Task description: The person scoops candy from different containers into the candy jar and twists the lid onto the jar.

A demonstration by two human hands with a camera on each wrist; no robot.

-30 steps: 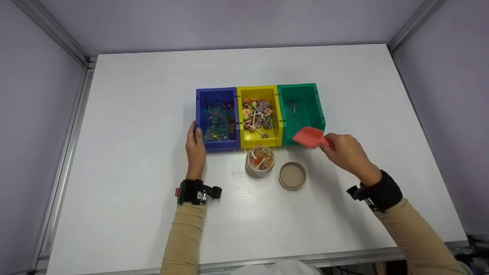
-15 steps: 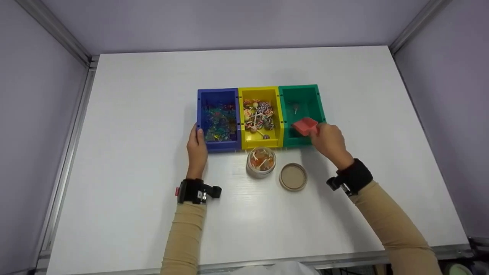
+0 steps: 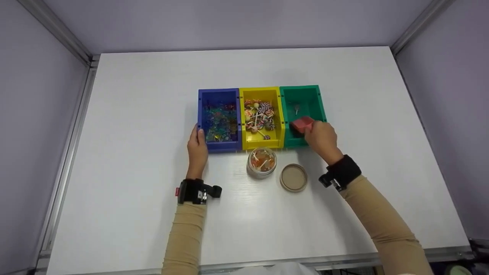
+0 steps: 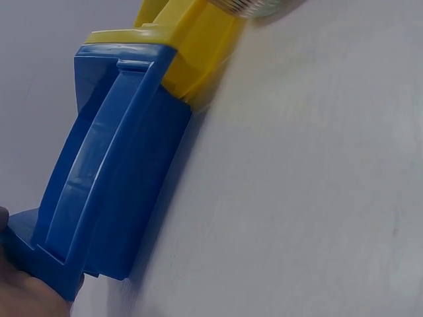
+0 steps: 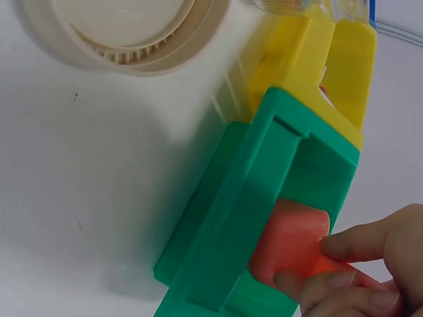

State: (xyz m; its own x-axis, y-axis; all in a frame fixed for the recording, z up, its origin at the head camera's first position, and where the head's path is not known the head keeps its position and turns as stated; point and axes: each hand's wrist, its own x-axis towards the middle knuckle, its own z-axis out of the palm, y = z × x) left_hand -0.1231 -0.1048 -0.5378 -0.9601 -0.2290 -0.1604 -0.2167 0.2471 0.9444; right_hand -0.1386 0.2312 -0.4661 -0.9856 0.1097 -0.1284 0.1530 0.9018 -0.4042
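Note:
My right hand [image 3: 321, 141] grips the handle of a small red scoop [image 3: 303, 124]. The scoop's blade is down inside the green bin [image 3: 320, 100], where a single small lollipop [image 3: 296, 110] lies toward the back. In the right wrist view the thumb and fingers close round the handle of the scoop [image 5: 291, 241]. My left hand [image 3: 197, 152] pinches the near left corner of the blue bin [image 3: 221, 146], thumb on one side of the wall and fingers on the other. The left wrist view shows only part of this hand [image 4: 30, 294] at the blue bin's corner.
Between the blue and green bins sits a yellow bin [image 3: 263, 143] of small lollipops. Shiny, mostly bluish clear pieces [image 3: 221, 122] fill the blue bin. In front stand an uncovered glass jar [image 3: 261, 163] with orange contents and white sticks, and a round beige lid [image 3: 293, 178].
My right hand has moved left and forward, carrying the scoop from above the green bin's near right edge down into it. The left hand stays at the blue bin.

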